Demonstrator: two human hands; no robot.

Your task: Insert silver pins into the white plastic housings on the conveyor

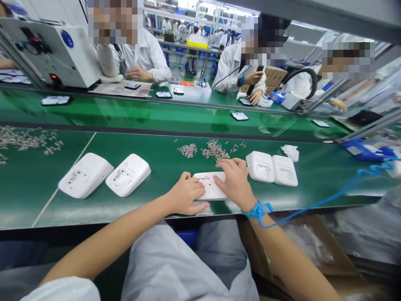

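Note:
A white plastic housing (209, 191) with a recessed face lies on the green bench in front of me. My left hand (187, 195) is closed on its left end, fingertips over the face and thumb along the near side. Over the right end is my right hand (235, 180), thumb touching the face and the other fingers stretched apart from it, towards the loose small metal pieces (215, 150). Whether a tiny piece sits under the right fingertips cannot be made out. A blue wrist strap (258, 210) circles my right wrist.
Two white housings (128, 175) lie to the left, and two more (262, 167) stand side by side to the right. Another metal heap (23, 139) is far left. A coiled blue cord (328, 193) trails rightward. Beyond a green conveyor (194, 119), co-workers (239, 69) handle dark-edged units.

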